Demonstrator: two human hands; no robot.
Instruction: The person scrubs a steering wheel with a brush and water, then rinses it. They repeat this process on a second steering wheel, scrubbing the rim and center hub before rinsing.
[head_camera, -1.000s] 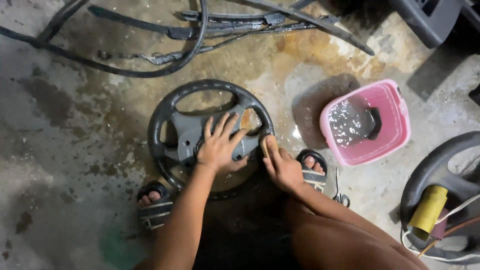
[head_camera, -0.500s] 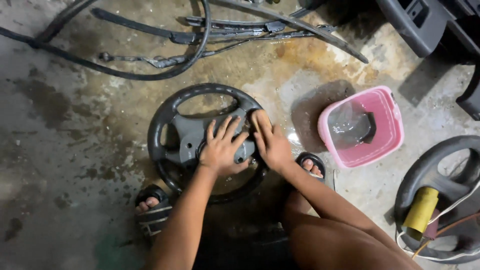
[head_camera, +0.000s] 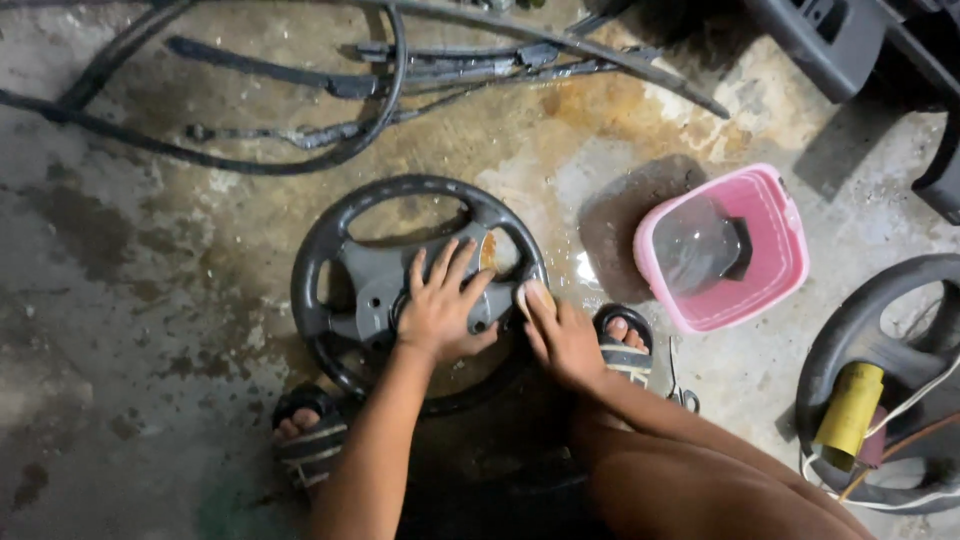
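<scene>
Our left hand (head_camera: 440, 310) presses flat, fingers spread, steadying the grey steering wheel (head_camera: 345, 290) on the wet floor; our right hand (head_camera: 560, 335) rubs its rim, fingers together. A pink bucket (head_camera: 775, 250) sits right.

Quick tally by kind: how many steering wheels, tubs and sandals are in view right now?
Steering wheels: 2, one under both hands, one at right
Pink tubs: 1
Sandals: 2, left, right
Total: 5

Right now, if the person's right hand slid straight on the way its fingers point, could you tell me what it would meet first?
The right hand points up-left, fingertips at the rim of the dark steering wheel, so it would probably cross onto the grey hub beside the left hand.
</scene>
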